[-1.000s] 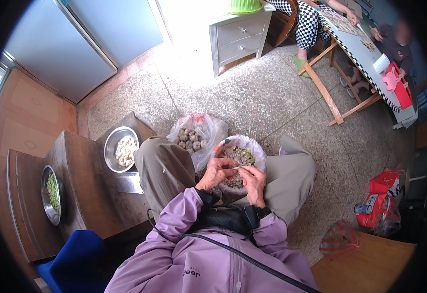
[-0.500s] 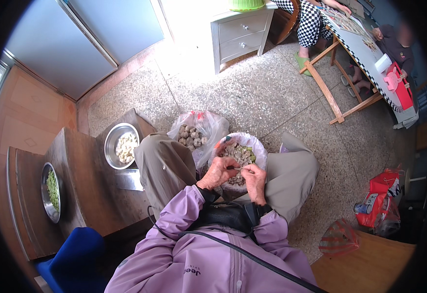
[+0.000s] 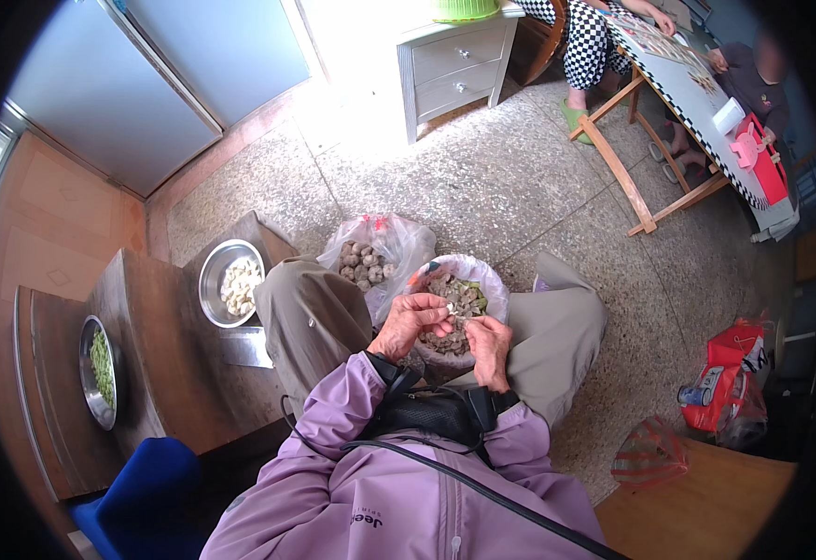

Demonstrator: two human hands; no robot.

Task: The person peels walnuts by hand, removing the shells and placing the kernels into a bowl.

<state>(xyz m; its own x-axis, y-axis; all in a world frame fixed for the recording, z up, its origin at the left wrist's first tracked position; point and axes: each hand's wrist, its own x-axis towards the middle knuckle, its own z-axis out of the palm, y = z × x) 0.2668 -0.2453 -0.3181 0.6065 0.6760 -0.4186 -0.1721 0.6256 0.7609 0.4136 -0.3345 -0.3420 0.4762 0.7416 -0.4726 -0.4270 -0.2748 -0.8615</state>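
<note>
Over a lined waste bin, my two hands meet with fingertips close together. My left hand pinches a small pale garlic clove. Just beside it, my right hand has thumb and finger pressed together; what lies between them is too small to make out. Dry garlic skins and some green scraps fill the bin below. A clear plastic bag with garlic bulbs stands left of the bin. Peeled cloves lie in a steel bowl by my left knee.
On the wooden bench at left are a cleaver and a steel dish of chopped greens. A white drawer cabinet stands ahead. Two people sit at a folding table at far right. Red bags lie at right.
My hands have drawn slightly apart, and the pale clove now shows at my left fingertips. The left hand has turned a little; the view has shifted slightly.
</note>
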